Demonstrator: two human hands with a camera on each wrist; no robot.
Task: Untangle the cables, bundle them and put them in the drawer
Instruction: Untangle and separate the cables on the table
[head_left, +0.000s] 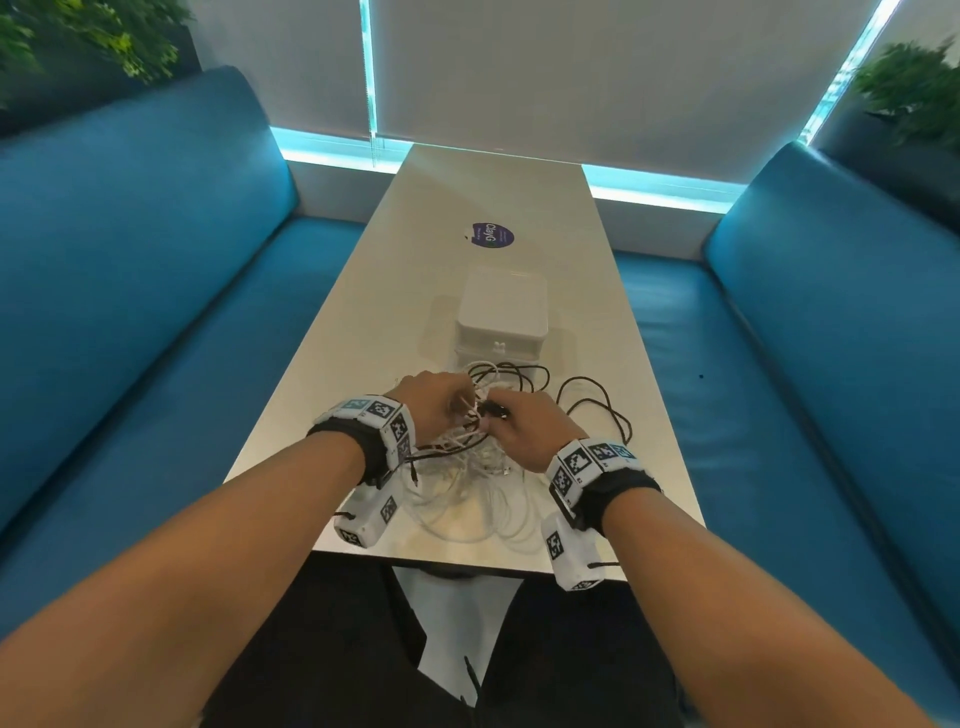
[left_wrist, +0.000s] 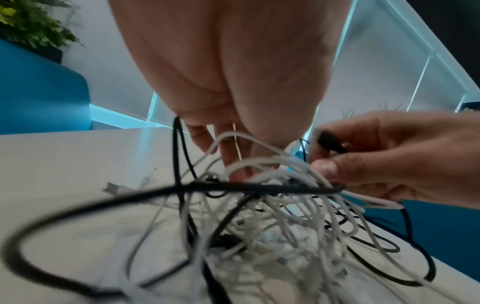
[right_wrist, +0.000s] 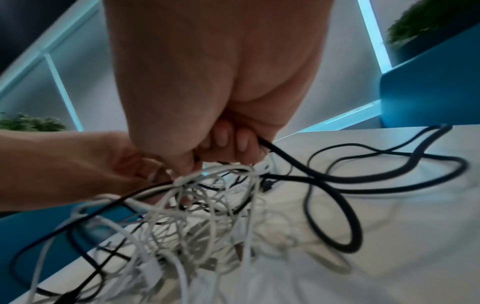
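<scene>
A tangle of white cables (head_left: 467, 467) and black cables (head_left: 597, 410) lies on the near end of the white table (head_left: 363, 322). Both hands are raised over it. My left hand (head_left: 441, 402) has its fingers hooked into white loops (left_wrist: 249, 164) of the tangle. My right hand (head_left: 514, 421) curls its fingers round a black cable (right_wrist: 280, 153) and holds its black plug end (left_wrist: 330, 142). Behind the tangle stands a small white drawer box (head_left: 501, 317), its drawer closed.
A round purple sticker (head_left: 491, 235) lies on the table beyond the box. Blue bench seats (head_left: 156, 312) flank the table on both sides. Black cable loops (right_wrist: 389, 179) spread to the right on the tabletop. Plants (head_left: 914, 88) stand behind the benches.
</scene>
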